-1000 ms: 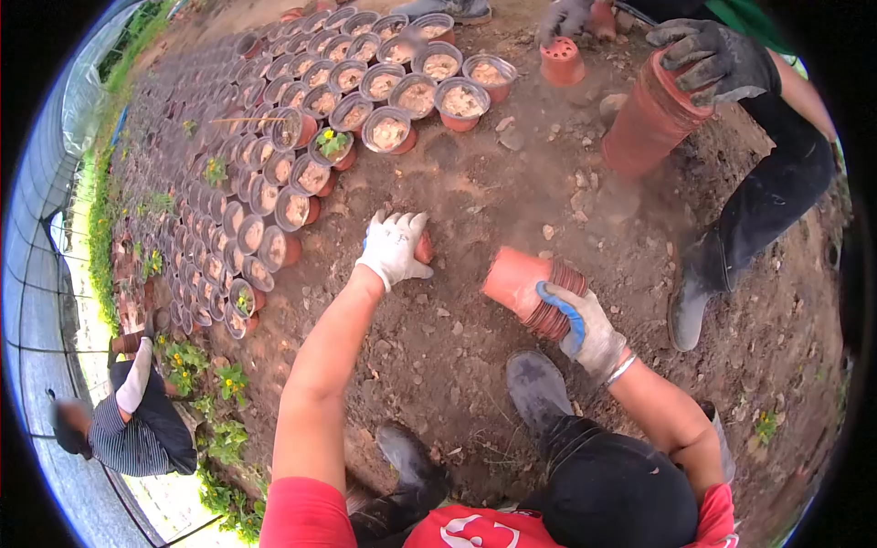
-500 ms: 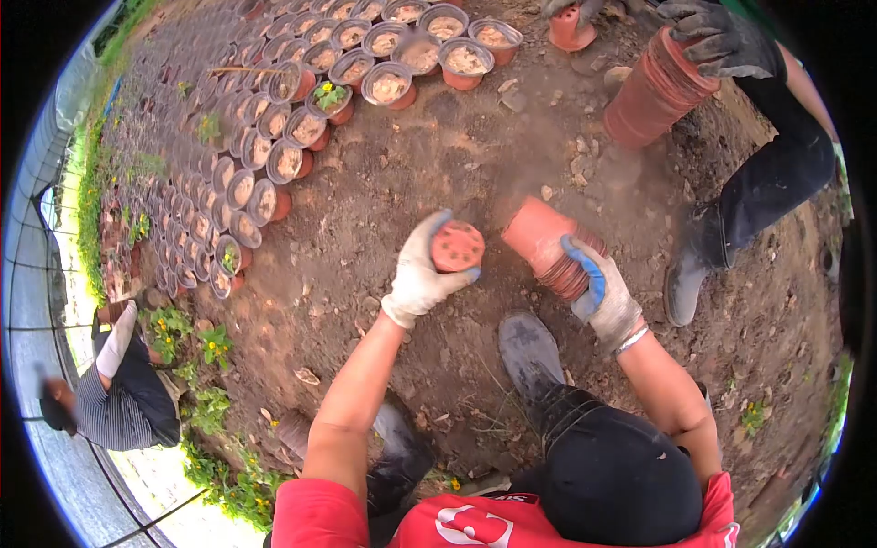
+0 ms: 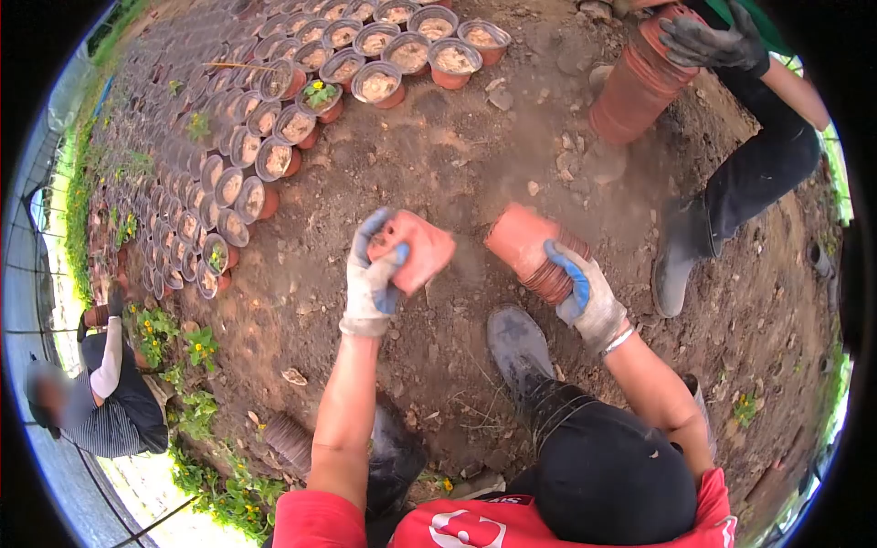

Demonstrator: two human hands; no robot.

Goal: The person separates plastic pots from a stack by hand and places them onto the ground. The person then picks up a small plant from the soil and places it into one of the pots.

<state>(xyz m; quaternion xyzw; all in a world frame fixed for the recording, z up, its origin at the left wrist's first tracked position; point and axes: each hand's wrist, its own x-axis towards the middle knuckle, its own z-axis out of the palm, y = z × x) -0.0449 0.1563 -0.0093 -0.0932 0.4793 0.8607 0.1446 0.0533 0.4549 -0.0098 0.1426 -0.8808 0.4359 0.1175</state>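
Note:
Terracotta-coloured plastic flower pots are in both my gloved hands, above bare soil. My left hand [image 3: 370,288] is closed around a single flower pot [image 3: 423,251], tilted on its side with its base and drainage holes toward the left. Closed on a stack of nested flower pots [image 3: 523,239] is my right hand [image 3: 592,306]. The stack slants, its smooth base end up and left and its layered rims near my palm. A gap of soil separates the single pot from the stack.
Rows of filled pots [image 3: 379,85] cover the upper left. At upper right a co-worker's dark-gloved hand [image 3: 717,41] rests by a tall pot stack [image 3: 639,87]. Another person [image 3: 110,402] crouches at far left, near yellow-flowered plants [image 3: 199,347]. A nested stack [image 3: 290,440] lies on the ground.
My left hand has moved left with the single pot and turned it, so its side now shows instead of its base. The co-worker's second hand has left clear view at the top.

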